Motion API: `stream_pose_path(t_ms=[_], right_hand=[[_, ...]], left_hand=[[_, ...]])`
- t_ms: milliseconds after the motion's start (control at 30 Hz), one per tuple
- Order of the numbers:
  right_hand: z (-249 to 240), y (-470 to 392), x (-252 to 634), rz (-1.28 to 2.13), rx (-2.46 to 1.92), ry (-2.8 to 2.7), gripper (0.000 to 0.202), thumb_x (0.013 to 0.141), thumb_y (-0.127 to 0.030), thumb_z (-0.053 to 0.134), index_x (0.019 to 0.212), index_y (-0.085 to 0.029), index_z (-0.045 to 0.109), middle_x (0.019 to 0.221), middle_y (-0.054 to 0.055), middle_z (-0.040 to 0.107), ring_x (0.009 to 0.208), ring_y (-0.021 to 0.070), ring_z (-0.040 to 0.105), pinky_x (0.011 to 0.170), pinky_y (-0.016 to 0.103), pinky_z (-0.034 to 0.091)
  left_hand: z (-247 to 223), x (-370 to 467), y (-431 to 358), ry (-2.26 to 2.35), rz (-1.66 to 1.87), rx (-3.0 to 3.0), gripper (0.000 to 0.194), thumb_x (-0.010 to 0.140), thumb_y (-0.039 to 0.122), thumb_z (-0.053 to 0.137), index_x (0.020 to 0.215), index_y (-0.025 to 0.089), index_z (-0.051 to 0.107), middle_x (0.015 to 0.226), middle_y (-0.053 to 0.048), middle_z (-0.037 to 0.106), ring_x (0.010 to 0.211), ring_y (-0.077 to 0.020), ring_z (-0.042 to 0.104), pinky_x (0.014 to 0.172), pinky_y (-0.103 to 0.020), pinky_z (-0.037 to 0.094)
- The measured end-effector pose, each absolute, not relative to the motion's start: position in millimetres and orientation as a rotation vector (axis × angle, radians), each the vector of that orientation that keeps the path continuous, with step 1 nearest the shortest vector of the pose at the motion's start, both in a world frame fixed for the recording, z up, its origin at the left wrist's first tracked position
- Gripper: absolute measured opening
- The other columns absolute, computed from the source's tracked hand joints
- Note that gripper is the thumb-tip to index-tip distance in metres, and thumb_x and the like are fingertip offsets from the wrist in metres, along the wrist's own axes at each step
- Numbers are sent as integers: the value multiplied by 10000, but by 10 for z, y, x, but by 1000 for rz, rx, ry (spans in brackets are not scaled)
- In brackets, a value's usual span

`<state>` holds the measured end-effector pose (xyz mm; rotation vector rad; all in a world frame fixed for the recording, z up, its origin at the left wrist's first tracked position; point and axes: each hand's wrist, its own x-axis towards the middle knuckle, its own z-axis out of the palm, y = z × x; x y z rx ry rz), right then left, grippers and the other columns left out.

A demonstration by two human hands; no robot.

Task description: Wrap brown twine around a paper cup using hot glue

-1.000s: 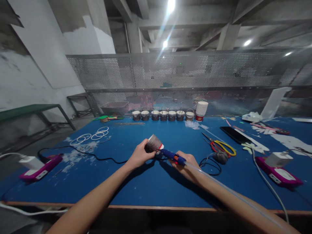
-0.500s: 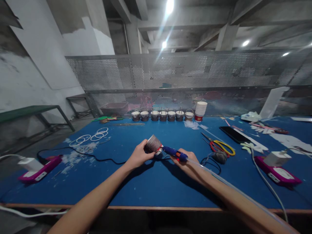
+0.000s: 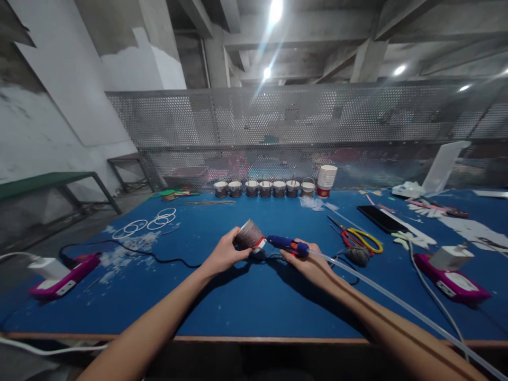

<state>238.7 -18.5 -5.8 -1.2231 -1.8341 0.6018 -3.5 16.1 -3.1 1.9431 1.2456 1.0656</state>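
Note:
A paper cup wrapped in grey-brown yarn point(image 3: 250, 235) lies tilted in my left hand point(image 3: 228, 251), its red and white edge bare and facing right. My right hand point(image 3: 307, 259) grips a blue glue gun point(image 3: 286, 244), whose tip is at the bare edge of the cup; whether they touch is unclear. A long clear glue stick point(image 3: 373, 284) runs from the back of the gun over my right forearm. Right of my right hand lie a ball of grey yarn point(image 3: 358, 256) and scissors with yellow handles point(image 3: 367, 241).
Several wrapped cups point(image 3: 265, 189) line the back beside a stack of paper cups point(image 3: 326, 181). White rings point(image 3: 130, 228) lie left. Magenta power strips point(image 3: 65, 277) sit at both sides. A black phone point(image 3: 381, 219) is at right, and a black cord point(image 3: 159, 258) crosses the blue table point(image 3: 238, 317).
My right hand and the glue gun have shifted slightly right, and the gun lies more level. The glue stick has swung away from my forearm. My left hand and the cup are nearly unmoved.

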Motion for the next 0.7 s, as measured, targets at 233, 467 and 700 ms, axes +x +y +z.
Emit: stream_pose_path(t_ms=[233,467,700], right_hand=[[-9,-241,2365,624,-1204,-1849,323,784,-466,547,599,-211,476,540,-17,512,497,127,446,480,248,325],[-14,-220,2363,641,-1203,-1815,330,762,-477,551,588,-210,468,539,-23,492,499,125,433,492,249,334],[16,-207,2383,661,-1196,-1796,308,755,-457,546,594,-196,519,551,-13,513,517,132,456,499,252,347]], left_hand=[[-35,-43,167,1237,1064,1942,250,661,271,696,849,171,565,792,-4,566,765,-168,550,700,-283,453],[-3,-37,141,1231,1069,1930,226,655,247,688,824,167,561,781,-4,570,761,-168,558,699,-286,461],[55,-24,104,1202,1083,1922,234,639,250,683,825,166,568,803,-12,599,773,-174,579,727,-303,473]])
